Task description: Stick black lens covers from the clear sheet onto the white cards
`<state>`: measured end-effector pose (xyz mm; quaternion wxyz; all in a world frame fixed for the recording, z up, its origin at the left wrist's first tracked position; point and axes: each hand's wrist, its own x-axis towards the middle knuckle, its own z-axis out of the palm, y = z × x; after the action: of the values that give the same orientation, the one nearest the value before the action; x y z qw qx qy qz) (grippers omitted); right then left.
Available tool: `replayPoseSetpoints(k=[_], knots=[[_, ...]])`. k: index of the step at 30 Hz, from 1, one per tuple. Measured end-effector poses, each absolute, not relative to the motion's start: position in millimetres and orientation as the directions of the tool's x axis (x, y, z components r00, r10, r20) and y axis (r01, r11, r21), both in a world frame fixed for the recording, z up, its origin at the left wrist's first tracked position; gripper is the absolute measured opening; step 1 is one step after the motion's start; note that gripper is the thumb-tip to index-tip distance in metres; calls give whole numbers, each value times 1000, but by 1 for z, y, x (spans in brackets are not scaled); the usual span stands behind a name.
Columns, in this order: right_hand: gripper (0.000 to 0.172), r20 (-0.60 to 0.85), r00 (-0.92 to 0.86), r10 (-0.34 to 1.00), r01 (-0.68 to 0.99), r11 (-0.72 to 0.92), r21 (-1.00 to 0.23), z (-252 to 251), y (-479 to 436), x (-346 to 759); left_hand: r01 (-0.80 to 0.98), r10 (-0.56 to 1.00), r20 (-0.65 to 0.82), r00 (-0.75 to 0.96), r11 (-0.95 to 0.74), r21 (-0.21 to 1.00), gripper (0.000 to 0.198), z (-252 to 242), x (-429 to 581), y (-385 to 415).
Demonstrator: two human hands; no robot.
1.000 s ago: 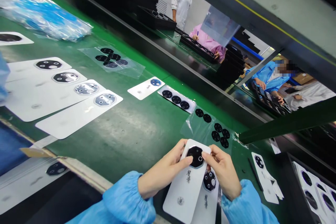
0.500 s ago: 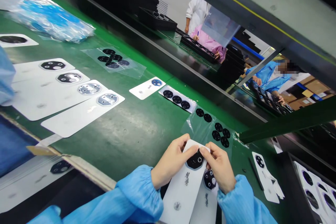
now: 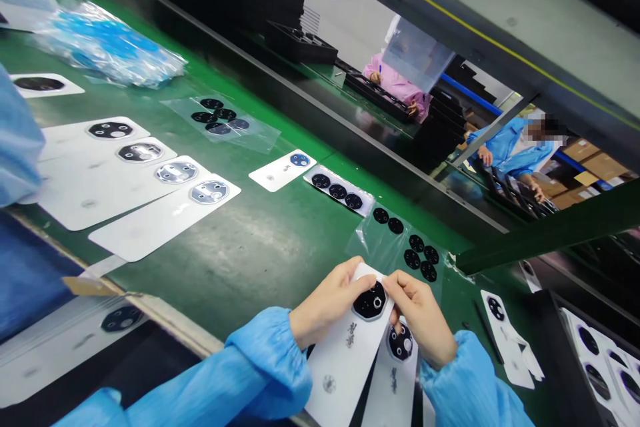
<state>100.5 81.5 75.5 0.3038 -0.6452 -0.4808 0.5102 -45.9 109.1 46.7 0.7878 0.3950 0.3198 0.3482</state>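
Note:
A white panel with a black octagonal disc at its top end is held between both hands, tilted over the near edge of the green table. My left hand grips its upper left edge, the thumb lying on the disc. At the upper right corner, my right hand pinches the panel with thumb and fingers. Under and right of it lies a second white panel with a black camera-hole disc, partly covered by the held panel and my right hand.
Several white panels lie at the left beside a blue sleeve. Black discs rest on clear film and on a white strip. A black tray of panels stands right, near a green post. People work across the table.
The held panel has shifted slightly left, showing more of the panel beneath. My right thumb has moved from the disc's upper edge to the panel's corner. The person in white has left view.

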Motion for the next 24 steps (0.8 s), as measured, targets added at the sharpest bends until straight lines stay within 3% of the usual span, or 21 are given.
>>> replayPoseSetpoints(k=[11,15,20,24], knots=[[44,-327,72,942,215,-335,-918,66,79,108,-160,721,-266,640,464,871,33,49,-60,101],[44,-303,91,949,294,-316,-902,64,79,110,-200,717,-258,648,487,850,31,49,-59,98],[41,-284,51,957,209,-289,-934,70,75,110,-306,757,-277,591,529,791,32,46,-58,106],[35,-383,-34,923,182,-371,-911,67,59,103,-425,813,-287,506,525,737,31,43,-55,110]])
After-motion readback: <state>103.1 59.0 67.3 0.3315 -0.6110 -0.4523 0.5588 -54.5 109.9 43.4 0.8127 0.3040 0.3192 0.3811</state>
